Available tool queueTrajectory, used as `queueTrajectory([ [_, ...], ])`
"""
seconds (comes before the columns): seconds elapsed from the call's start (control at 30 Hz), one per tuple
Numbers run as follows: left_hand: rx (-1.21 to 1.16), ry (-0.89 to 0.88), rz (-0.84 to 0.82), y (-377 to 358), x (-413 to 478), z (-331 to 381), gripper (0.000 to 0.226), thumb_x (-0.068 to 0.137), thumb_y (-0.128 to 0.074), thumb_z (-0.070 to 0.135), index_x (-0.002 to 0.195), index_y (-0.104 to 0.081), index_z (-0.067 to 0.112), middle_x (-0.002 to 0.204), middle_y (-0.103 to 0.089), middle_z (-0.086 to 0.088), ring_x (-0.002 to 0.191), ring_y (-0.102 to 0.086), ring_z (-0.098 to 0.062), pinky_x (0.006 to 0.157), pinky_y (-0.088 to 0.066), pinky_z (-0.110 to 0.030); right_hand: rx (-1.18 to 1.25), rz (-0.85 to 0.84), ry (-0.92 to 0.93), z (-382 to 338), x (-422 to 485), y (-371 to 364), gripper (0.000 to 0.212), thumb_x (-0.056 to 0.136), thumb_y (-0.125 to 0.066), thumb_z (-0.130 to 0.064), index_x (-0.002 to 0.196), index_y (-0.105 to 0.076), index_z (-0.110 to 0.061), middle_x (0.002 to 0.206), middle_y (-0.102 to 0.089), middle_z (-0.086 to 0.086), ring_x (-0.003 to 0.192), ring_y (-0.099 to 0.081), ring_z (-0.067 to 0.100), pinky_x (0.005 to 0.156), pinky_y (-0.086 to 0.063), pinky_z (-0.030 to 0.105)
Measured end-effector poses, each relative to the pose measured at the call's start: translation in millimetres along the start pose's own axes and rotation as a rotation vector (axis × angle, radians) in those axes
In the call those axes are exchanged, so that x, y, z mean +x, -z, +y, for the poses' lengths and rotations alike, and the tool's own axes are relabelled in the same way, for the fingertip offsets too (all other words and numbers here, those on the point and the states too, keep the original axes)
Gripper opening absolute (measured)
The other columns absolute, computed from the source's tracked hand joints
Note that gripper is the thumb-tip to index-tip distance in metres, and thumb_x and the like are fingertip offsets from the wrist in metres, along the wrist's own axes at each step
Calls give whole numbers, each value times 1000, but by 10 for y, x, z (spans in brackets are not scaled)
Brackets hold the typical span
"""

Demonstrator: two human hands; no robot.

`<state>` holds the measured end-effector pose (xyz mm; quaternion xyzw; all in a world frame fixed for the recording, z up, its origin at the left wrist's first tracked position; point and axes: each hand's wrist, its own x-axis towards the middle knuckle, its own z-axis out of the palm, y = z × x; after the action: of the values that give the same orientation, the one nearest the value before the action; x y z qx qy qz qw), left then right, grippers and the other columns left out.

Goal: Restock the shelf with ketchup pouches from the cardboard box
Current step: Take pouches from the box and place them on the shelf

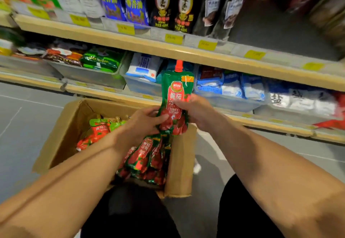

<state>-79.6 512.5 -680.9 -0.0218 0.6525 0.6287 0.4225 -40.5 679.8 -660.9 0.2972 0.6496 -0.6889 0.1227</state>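
Observation:
A green and red ketchup pouch with a red spout cap stands upright above the open cardboard box. My right hand grips its right side around the middle. My left hand holds its lower left part with thumb and fingers curled on it. Inside the box lie several more ketchup pouches, some flat at the left, some stacked near the right wall. The box stands on the floor in front of the lower shelf.
Clear plastic bins on the lower shelf hold green, white and blue packets. The upper shelf carries dark bottles with yellow price tags. Grey floor lies left of the box. My dark-clothed knees are at the bottom.

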Motion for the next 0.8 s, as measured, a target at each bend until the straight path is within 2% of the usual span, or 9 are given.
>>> queueTrajectory([
  [0.1,100,-118,-41,-224,169,283,25,86,-64,11,109,-65,23,103,-72,1,91,-71,-19,77,-58,-41,-7,-17,91,-179,-74,319,33,75,-72,-4,106,-62,-11,102,-72,8,93,-68,24,78,-56,37],
  [0.23,211,-312,-84,-635,417,546,22,87,-64,17,96,-66,37,96,-72,10,88,-70,-9,70,-57,-27,-139,22,133,-165,-113,768,52,65,-75,10,112,-60,-5,108,-69,14,100,-65,31,89,-53,43],
  [0.33,205,-430,-82,-1090,619,640,24,86,-65,18,101,-64,36,96,-72,9,91,-70,-9,77,-57,-28,-292,254,251,-162,-126,1132,60,58,-83,-4,108,-57,-23,97,-68,-5,89,-65,11,74,-53,23],
  [0.4,226,-522,-49,-1462,727,707,26,85,-65,19,103,-62,39,96,-71,13,88,-68,-1,79,-55,-22,-268,356,345,-169,-158,1438,61,57,-84,-7,108,-57,-23,90,-66,-13,80,-63,-5,68,-49,15],
  [0.5,399,-707,38,-2009,791,820,27,84,-65,26,105,-61,43,89,-68,24,82,-63,8,72,-48,-7,-260,514,422,-192,-226,1903,54,58,-83,-6,102,-58,-23,86,-67,-12,79,-64,-4,74,-52,24],
  [0.57,455,-788,92,-2355,837,883,31,85,-64,28,114,-59,35,98,-66,16,85,-62,4,75,-47,-8,-257,575,461,-265,-295,2190,57,64,-80,-6,112,-53,-19,98,-69,-2,91,-65,12,84,-52,35],
  [0.6,483,-817,118,-2522,860,922,31,85,-63,29,116,-59,31,103,-65,12,87,-62,0,77,-47,-11,-262,585,493,-305,-330,2332,58,67,-77,-6,116,-48,-19,102,-67,-2,95,-64,13,86,-51,34],
  [0.7,495,-876,139,-2992,943,1077,33,87,-60,31,120,-57,28,109,-66,8,97,-62,-7,84,-50,-24,-334,618,580,-429,-380,2761,54,76,-70,-5,120,-40,-19,98,-58,-14,89,-58,-3,77,-42,5],
  [0.8,553,-977,206,-3418,1033,1227,30,87,-57,30,117,-55,31,106,-65,13,97,-58,-4,81,-46,-22,-378,684,658,-556,-406,3154,48,78,-57,7,112,-41,-23,97,-52,-18,87,-51,-20,73,-36,-4],
])
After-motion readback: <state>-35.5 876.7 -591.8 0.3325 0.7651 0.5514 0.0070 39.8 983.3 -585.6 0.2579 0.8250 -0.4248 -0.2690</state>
